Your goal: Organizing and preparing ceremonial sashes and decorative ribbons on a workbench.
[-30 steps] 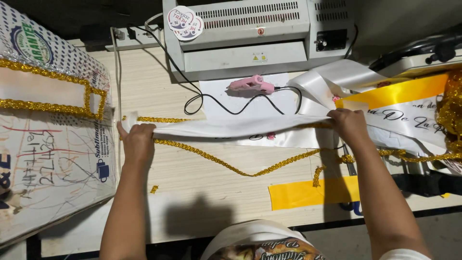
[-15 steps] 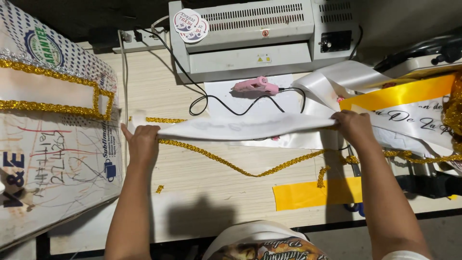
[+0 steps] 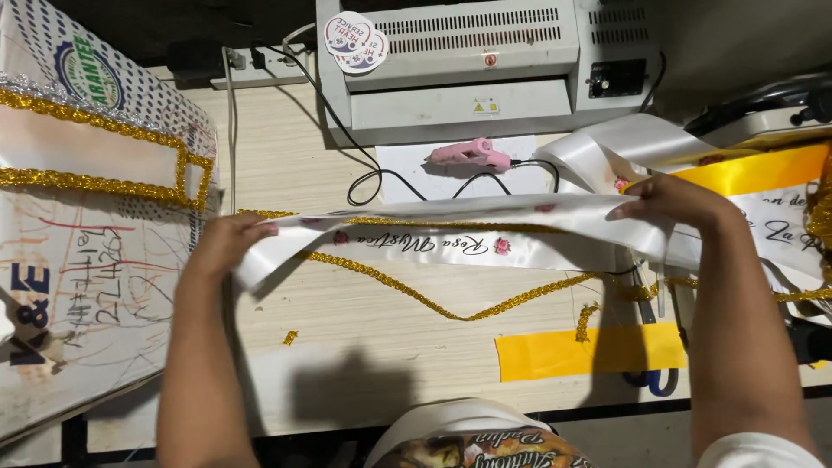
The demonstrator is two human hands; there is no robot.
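1 long white satin sash with gold script and small pink roses [image 3: 451,230] stretches across the middle of the pale wooden table [image 3: 295,165], folded lengthwise so that 2 layers show, and 2 hands hold it taut. The left hand [image 3: 224,245] grips the sash's left end, fingers curled narrowly around the fabric with the knuckles up. The right hand [image 3: 669,201] pinches the upper layer towards the right, fingers closed on the cloth, wrist bent downward. Both forearms reach up from the bottom edge, well apart, roughly parallel.

1 strand of gold sequin trim [image 3: 433,299] sags in a shallow curve on the table just below the sash. 2 small scraps of the same trim [image 3: 290,336] lie loose near it. 1 pink glue gun [image 3: 472,154] rests on 1 white sheet [image 3: 407,160] behind the sash, its black cord [image 3: 381,178] looping leftward. 1 grey laminating machine [image 3: 485,61] stands at the far edge. 1 yellow ribbon strip [image 3: 555,354] lies flat near the front edge, and 1 more yellow satin band [image 3: 754,169] lies at the right. 1 large white printed sack edged with gold trim [image 3: 87,217] covers the left side.
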